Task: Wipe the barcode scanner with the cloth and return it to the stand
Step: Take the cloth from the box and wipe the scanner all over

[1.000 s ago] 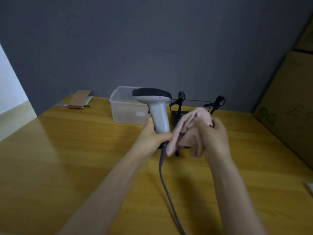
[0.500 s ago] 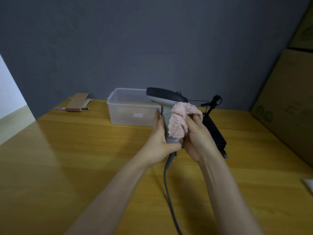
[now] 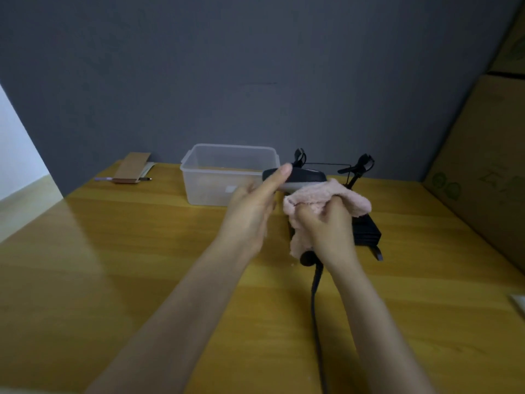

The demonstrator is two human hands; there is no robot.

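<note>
The barcode scanner (image 3: 308,176) has a dark head and a grey handle, and it is held upright above the table. A pink cloth (image 3: 326,194) is wrapped around the handle and hides most of it. My right hand (image 3: 331,227) is closed on the cloth and on the handle inside it. My left hand (image 3: 254,207) is to the left with its fingers straight, its fingertips against the left end of the scanner head. The scanner's dark cable (image 3: 315,294) hangs down toward me. The black stand (image 3: 368,233) lies on the table behind my right hand, partly hidden.
A clear plastic tub (image 3: 227,172) stands at the back of the wooden table (image 3: 99,265). A brown card and a pen (image 3: 132,172) lie at the back left. Two black clips on a wire frame (image 3: 358,166) rise behind the stand. Cardboard boxes (image 3: 483,166) stand along the right.
My left hand has let go of the scanner handle and opened, reaching up to the head. My right hand with the cloth now wraps the handle, and the scanner has shifted right.
</note>
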